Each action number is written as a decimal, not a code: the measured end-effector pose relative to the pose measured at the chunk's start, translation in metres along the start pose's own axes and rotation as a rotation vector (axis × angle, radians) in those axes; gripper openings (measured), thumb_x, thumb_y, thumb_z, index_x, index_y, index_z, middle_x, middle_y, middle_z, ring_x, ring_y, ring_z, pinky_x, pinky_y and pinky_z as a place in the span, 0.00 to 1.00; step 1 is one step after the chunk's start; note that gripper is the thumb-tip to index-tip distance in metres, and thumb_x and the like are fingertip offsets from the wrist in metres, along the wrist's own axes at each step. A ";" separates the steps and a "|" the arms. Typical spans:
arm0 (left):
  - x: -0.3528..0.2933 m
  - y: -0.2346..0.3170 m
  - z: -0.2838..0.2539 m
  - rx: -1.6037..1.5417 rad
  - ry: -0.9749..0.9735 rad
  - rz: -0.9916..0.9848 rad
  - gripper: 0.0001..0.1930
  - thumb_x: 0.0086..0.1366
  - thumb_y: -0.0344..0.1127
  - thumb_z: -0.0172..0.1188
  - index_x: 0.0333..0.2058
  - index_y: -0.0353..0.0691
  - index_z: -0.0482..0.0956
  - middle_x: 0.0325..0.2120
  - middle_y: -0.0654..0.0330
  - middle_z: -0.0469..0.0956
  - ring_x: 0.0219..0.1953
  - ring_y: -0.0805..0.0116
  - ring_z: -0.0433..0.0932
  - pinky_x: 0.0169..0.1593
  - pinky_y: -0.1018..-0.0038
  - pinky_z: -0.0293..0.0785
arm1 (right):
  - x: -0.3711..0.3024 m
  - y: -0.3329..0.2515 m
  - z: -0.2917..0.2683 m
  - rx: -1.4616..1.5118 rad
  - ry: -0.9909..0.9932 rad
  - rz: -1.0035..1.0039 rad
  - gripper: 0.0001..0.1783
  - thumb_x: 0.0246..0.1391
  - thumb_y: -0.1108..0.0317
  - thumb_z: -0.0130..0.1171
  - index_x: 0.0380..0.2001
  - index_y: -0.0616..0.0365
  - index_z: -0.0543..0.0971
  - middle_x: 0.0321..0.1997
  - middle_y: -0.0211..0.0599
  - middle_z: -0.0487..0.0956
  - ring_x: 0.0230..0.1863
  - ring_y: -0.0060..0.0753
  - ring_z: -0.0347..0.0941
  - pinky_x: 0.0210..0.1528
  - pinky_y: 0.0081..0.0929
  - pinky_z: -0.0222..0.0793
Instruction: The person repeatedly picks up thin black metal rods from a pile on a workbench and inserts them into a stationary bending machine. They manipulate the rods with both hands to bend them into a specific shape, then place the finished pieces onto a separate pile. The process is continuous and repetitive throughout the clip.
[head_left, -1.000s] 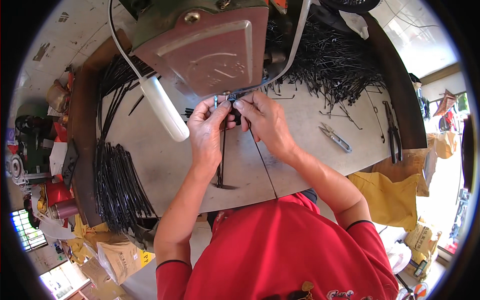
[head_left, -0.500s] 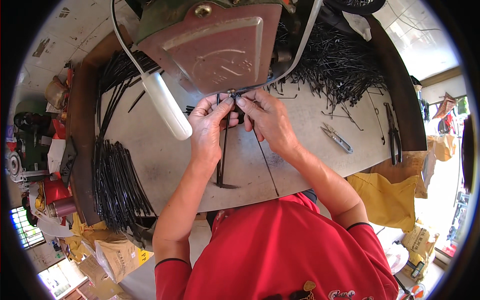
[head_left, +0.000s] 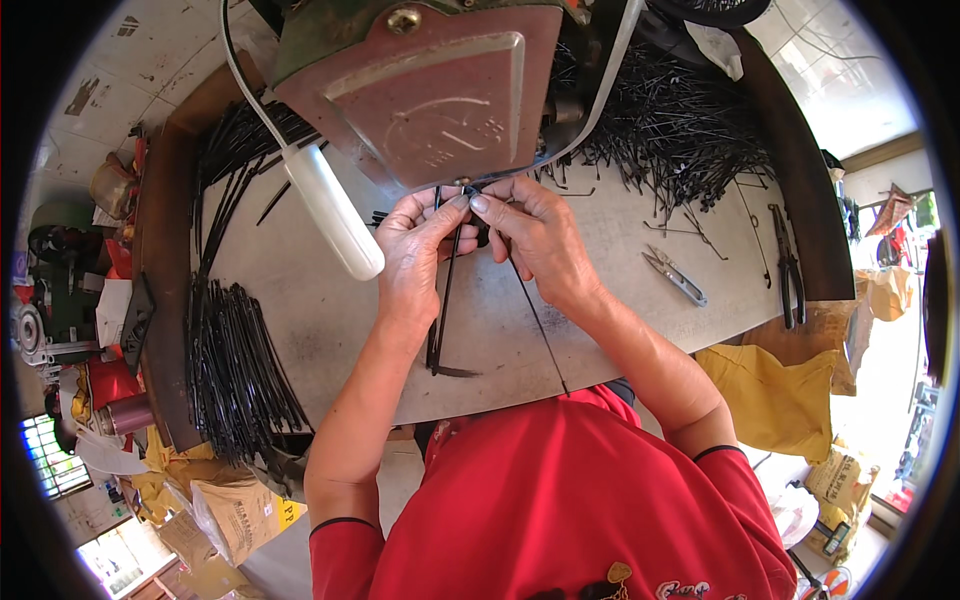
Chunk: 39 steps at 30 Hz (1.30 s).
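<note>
Just beneath the head of a sewing machine [head_left: 430, 100], both my hands meet with thumbs and fingertips pinched together. My left hand [head_left: 410, 260] grips a long narrow black strap [head_left: 447, 290], which hangs toward me and bends sideways at its lower end. From my right hand [head_left: 545, 245] a thinner black cord [head_left: 538, 325] trails down to the red shirt. The ends of strap and cord come together at my fingertips; how they join is too small to make out. The needle area is hidden behind the machine's face plate.
A white tube lamp [head_left: 335, 212] hangs left of my hands. Bundled black straps [head_left: 238, 370] lie at the table's left side. Tangled black cords [head_left: 670, 125] pile up at the far right. Thread snips [head_left: 676, 277] and long-handled pliers [head_left: 787, 265] rest on the right.
The strap's lower end has shifted slightly left. The thin cord's lower end has moved a little right and toward me. Both hands keep their pinch, nearly still.
</note>
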<state>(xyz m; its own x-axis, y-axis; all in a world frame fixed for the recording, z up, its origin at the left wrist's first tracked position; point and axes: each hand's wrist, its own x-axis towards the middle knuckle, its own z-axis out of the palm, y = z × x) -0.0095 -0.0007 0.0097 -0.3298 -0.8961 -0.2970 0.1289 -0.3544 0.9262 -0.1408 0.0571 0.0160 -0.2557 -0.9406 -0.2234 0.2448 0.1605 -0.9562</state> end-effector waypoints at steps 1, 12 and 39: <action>0.000 0.000 -0.001 -0.003 -0.004 0.001 0.11 0.59 0.32 0.64 0.39 0.36 0.76 0.26 0.62 0.79 0.23 0.76 0.77 0.30 0.81 0.76 | 0.000 0.000 0.000 0.006 0.001 -0.003 0.10 0.58 0.68 0.54 0.35 0.66 0.76 0.20 0.32 0.75 0.15 0.15 0.64 0.10 0.15 0.54; 0.006 0.014 -0.001 0.069 -0.023 -0.047 0.09 0.58 0.30 0.64 0.36 0.33 0.78 0.25 0.61 0.79 0.23 0.76 0.76 0.30 0.82 0.75 | 0.015 0.000 -0.015 0.017 -0.092 0.054 0.11 0.56 0.66 0.57 0.35 0.66 0.78 0.17 0.30 0.72 0.13 0.14 0.61 0.11 0.13 0.50; 0.002 0.002 -0.001 0.005 0.019 -0.009 0.10 0.58 0.31 0.64 0.38 0.35 0.77 0.27 0.62 0.79 0.25 0.77 0.77 0.30 0.81 0.75 | 0.010 0.002 -0.012 0.089 -0.078 0.060 0.10 0.55 0.66 0.58 0.32 0.64 0.77 0.19 0.31 0.74 0.15 0.15 0.64 0.11 0.14 0.51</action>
<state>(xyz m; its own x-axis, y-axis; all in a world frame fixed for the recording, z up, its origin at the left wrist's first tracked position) -0.0089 -0.0029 0.0105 -0.3130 -0.8978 -0.3100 0.1213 -0.3615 0.9245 -0.1545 0.0516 0.0096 -0.1657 -0.9510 -0.2612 0.3402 0.1935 -0.9202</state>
